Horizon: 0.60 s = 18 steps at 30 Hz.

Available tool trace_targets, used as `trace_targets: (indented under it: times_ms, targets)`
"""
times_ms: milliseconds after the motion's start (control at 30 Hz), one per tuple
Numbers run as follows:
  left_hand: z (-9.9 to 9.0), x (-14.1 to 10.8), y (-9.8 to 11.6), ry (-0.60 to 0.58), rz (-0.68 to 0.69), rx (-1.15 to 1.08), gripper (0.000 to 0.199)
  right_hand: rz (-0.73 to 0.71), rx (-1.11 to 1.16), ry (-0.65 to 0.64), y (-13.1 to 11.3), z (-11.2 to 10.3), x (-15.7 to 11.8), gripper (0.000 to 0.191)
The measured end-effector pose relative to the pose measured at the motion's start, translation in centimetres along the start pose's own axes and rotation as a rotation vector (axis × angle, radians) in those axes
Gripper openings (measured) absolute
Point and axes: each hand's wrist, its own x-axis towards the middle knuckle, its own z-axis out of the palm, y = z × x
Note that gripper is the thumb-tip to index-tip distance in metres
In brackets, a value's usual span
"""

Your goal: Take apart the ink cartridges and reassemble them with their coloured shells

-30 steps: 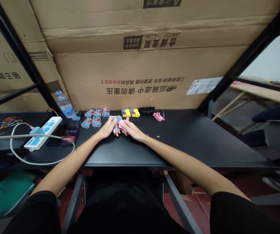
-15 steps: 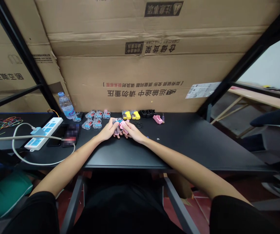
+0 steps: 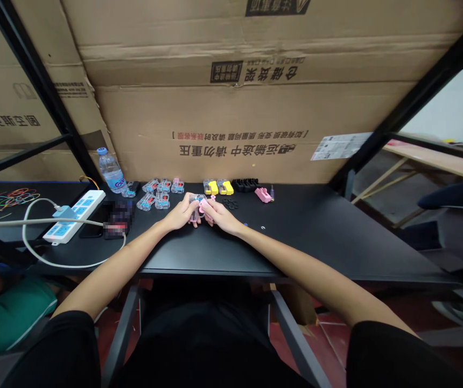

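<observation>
Brown cardboard, creased in long bands and printed with upside-down characters, stands along the far edge of the counter, with a white label stuck on its right part. The counter is black, smooth and faintly glossy. On it, left of centre, lie see-through plastic shells with blue and red bits inside; two yellow parts, a ridged black block and a chunky pink shell sit further right. Beside the pink shell is a slim dark tool, and nearer the hands lie thin black pieces, too small to make out. A ribbed clear bottle with a blue cap and a white power strip stand to the left, with a pale cable looping past thin coloured wires. Red tiles show below, and a person in green is at lower left.

The left hand is curled around a clear case, thumb on top. The right hand pinches a small pink piece against it, fingers close together. Both things are between the hands, over the middle of the counter; their exact contact is hard to tell.
</observation>
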Motion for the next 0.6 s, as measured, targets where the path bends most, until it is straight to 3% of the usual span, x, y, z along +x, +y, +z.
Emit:
trace_targets:
  times_ms: [300, 600]
  targets:
    - [-0.01, -0.3, 0.95, 0.007, -0.001, 0.08, 0.044, -0.01, -0.05, 0.027, 0.32, -0.07, -0.2, 0.05]
    - [-0.43, -0.22, 0.35, -0.05, -0.024, -0.042, 0.051, 0.0, -0.069, 0.0, -0.62, -0.21, -0.13, 0.051]
